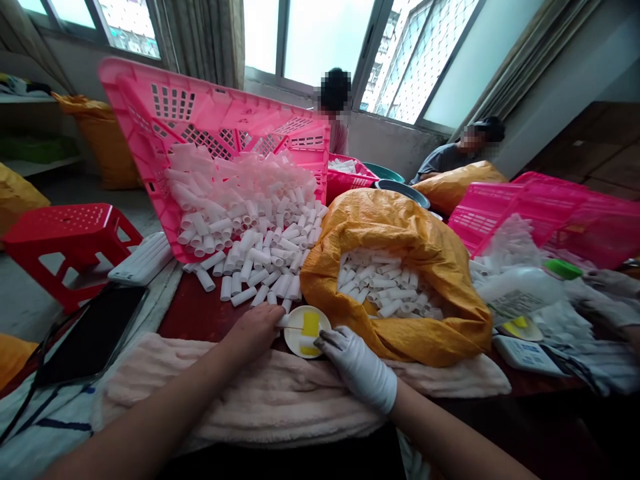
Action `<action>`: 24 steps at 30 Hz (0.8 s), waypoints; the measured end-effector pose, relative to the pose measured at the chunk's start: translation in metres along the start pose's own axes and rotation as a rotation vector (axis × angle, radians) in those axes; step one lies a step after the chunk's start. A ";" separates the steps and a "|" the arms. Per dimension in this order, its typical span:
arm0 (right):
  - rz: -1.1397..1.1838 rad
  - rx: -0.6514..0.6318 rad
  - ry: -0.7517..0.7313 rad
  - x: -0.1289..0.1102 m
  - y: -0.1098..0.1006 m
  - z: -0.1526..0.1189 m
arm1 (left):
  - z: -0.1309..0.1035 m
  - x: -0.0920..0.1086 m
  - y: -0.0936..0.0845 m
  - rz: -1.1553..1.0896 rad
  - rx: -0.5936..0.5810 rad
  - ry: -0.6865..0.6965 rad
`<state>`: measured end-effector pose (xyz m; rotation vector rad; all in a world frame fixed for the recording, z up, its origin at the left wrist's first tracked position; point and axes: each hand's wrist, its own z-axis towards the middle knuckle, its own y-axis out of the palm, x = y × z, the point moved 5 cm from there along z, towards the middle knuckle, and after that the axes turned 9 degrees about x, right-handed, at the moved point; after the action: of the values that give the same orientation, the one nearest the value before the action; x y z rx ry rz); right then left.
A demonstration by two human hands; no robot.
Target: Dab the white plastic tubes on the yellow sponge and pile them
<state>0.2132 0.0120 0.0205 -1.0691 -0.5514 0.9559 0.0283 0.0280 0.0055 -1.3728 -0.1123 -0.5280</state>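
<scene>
A small white dish (295, 341) with a yellow piece (311, 324) on it lies near the table's front edge. My left hand (257, 331), bare, is at the dish's left side, its fingers closed on a white tube (283, 321). My right hand (357, 365), in a white glove with dark fingertips, reaches the dish's right side; its fingers are bent together over another white tube (306, 341) at the yellow piece. Many white tubes (250, 257) spill from a tilted pink crate (220, 93) behind. More tubes fill an orange sack (400, 213) to the right.
A pink towel (280, 393) lies along the front edge. At left are a dark tablet (95, 333) and red stool (65, 227). At right stand a bottle (525, 290), a white device (527, 355) and a co-worker's gloved hand (607, 303). Two people sit behind.
</scene>
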 end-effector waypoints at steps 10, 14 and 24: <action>0.722 0.508 0.419 0.006 -0.010 0.031 | -0.003 0.008 -0.015 0.041 0.088 0.006; 0.991 0.644 0.745 0.012 -0.004 0.030 | -0.008 0.020 -0.026 -0.194 0.046 0.060; 0.588 0.270 0.706 -0.016 -0.016 0.016 | -0.033 0.063 0.001 -0.056 -0.129 -0.007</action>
<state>0.1988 0.0031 0.0428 -1.2494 0.4877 1.0292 0.0766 -0.0216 0.0217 -1.5010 -0.1242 -0.5855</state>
